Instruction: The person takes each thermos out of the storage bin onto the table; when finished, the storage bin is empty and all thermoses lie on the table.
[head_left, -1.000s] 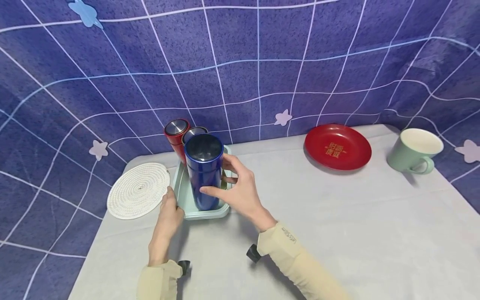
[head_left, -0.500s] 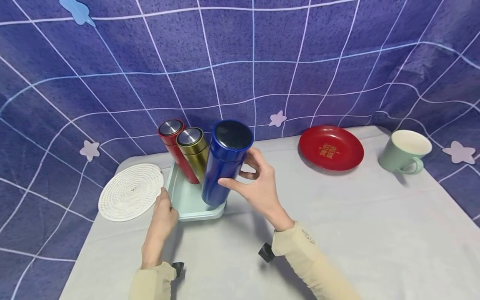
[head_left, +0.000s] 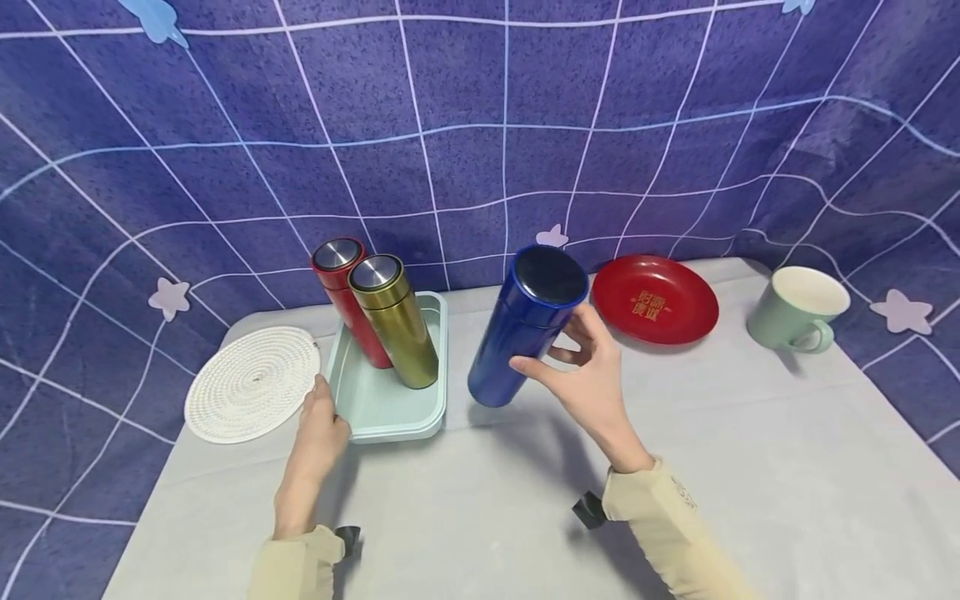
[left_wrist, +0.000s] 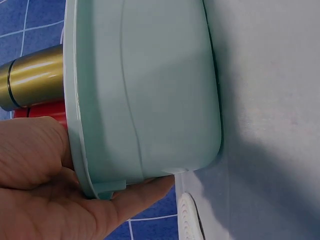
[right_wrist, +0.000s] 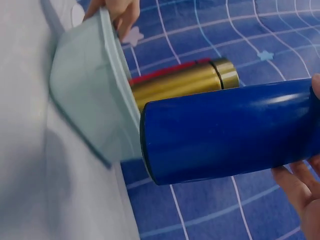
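My right hand [head_left: 588,383] grips a blue thermos flask [head_left: 517,333] with a dark lid, thumb on its near side. The flask leans, its top to the right, held in the air right of a pale green plastic bin [head_left: 397,431]. My left hand [head_left: 318,433] holds the bin by its left near corner; in the left wrist view the rim [left_wrist: 75,115] lies between thumb and fingers. Inside the bin stand a gold thermos flask [head_left: 405,333] and a red thermos flask [head_left: 356,308], both tilted, with silver lids. The gold one partly hides the red one.
A white woven round mat [head_left: 255,383] lies left of the bin. To the right are a red plate [head_left: 686,312] with gold characters and a green mug [head_left: 787,312]. A blue patterned cloth [head_left: 465,167] hangs behind the white-covered table [head_left: 465,517].
My right hand has lifted the blue thermos flask out of the bin and carried it right, over the table. The left hand has stayed on the bin. The gold flask has come into view.
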